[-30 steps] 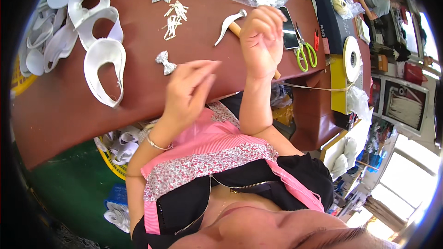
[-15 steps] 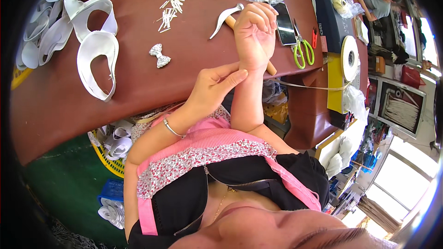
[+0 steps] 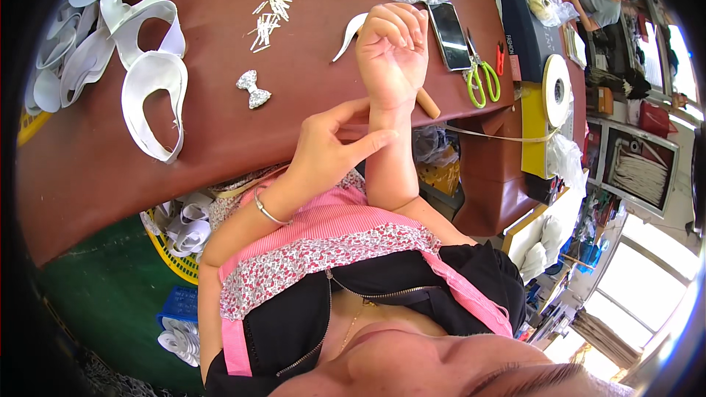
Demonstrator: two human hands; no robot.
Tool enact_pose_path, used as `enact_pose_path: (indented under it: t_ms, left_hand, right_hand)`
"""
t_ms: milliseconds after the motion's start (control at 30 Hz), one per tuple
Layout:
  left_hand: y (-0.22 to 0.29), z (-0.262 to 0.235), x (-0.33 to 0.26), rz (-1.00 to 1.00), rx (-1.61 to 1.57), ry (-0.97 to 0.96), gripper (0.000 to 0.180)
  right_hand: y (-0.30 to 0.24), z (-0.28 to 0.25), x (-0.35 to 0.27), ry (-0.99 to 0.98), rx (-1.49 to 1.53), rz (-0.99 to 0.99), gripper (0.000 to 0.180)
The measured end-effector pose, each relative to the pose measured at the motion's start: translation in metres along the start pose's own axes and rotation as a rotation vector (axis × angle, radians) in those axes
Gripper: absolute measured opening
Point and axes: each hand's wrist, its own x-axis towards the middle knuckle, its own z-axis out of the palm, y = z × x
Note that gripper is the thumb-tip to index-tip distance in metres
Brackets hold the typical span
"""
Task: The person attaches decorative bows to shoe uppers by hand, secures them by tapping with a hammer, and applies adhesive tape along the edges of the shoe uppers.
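Here the right hand (image 3: 392, 48) is raised over the brown table (image 3: 95, 176), fingers curled into a loose fist, palm side up; can't tell whether anything sits inside it. A tan wooden handle (image 3: 429, 104) pokes out just below the right wrist, on the table edge. The left hand (image 3: 329, 147) has fingers spread apart, holding nothing, index tip touching the right wrist. A curved white strip (image 3: 347, 35) lies just beside the right hand, a silver glitter bow (image 3: 253, 89) off to the left, a black phone (image 3: 448, 26) and green-handled scissors (image 3: 481, 73) to the right. White padded cutouts (image 3: 151, 95) are stacked at far left.
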Motion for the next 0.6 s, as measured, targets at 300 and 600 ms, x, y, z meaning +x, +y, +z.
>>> enact_pose_path:
  t_ms: [300, 600]
  left_hand:
    - [0.004, -0.003, -0.01, 0.447, 0.555, 0.329, 0.015]
    - [0.012, -0.009, -0.008, 0.645, 0.997, 0.341, 0.01]
  right_hand:
    - [-0.002, -0.01, -0.004, -0.098, -0.471, -0.216, 0.036]
    - [0.001, -0.021, -0.006, -0.032, -0.929, -0.411, 0.047]
